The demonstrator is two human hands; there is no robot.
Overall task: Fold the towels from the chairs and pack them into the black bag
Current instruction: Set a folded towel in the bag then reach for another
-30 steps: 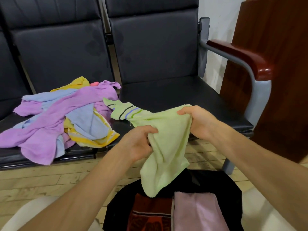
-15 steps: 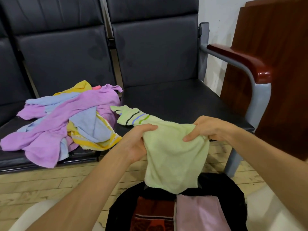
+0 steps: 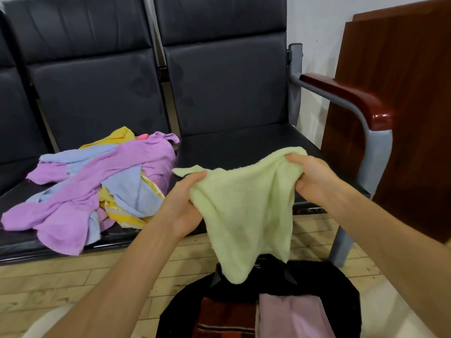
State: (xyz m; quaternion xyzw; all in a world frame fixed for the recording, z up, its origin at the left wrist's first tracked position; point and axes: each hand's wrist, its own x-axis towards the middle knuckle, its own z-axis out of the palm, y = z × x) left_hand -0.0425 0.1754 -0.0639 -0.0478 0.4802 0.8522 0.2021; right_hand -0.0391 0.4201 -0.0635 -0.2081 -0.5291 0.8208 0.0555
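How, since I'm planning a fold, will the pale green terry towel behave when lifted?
Probably floppy: the pale green terry towel sags between left hand and right hand. Likely light: pinched edges carry it. Fuzzy nap probably grips.

2 hands hold a green towel [image 3: 244, 211] up over the black bag [image 3: 341, 289]. The left hand [image 3: 185, 203] grips its left side. The right hand [image 3: 310, 176] grips its top right corner. The towel hangs down to a tip over the bag. In the bag a red towel [image 3: 219, 318] and a pink towel [image 3: 292, 315] lie side by side. A pile [image 3: 97, 181] of purple, blue and yellow towels sits on a black chair [image 3: 97, 93] to the left.
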